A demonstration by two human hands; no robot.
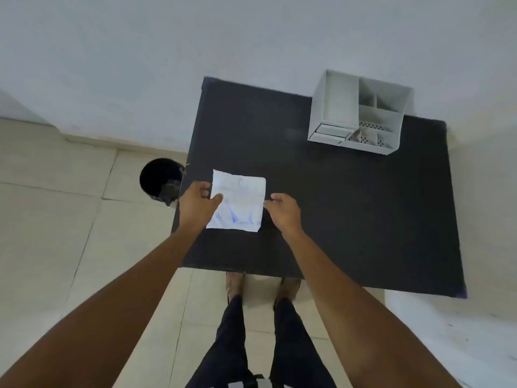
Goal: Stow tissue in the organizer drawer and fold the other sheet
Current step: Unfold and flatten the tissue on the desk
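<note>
While a pale wall fills the upper half of the view, cream floor tiles [70, 219] spread across the left and lower parts, and a black round bin [161, 179] stands on them just beside the left edge of the dark table [335, 205]. That table has a matte, near-black top, and the person stands at its near edge, dark trousers and 2 feet showing below it.

At about 9 o'clock from the table's middle lies the white sheet [237, 203], flat on the top, creased, with faint blue marks on it. The left hand [195, 204] sits at the sheet's 9 o'clock edge, its thumb laid on top of the paper and its fingers curled at the edge, so it pinches that side lightly. The right hand [282, 211] is at the sheet's 3 o'clock edge, fingers bent and loosely parted, fingertips at or just off the paper; contact cannot be told, and it holds nothing clearly.

Far off at the table's 1 o'clock corner stands the grey organizer [361, 113], with open compartments on top and its perforated drawer [366, 137] pulled out toward the person. Crumpled tissue [362, 134] lies inside that drawer.
</note>
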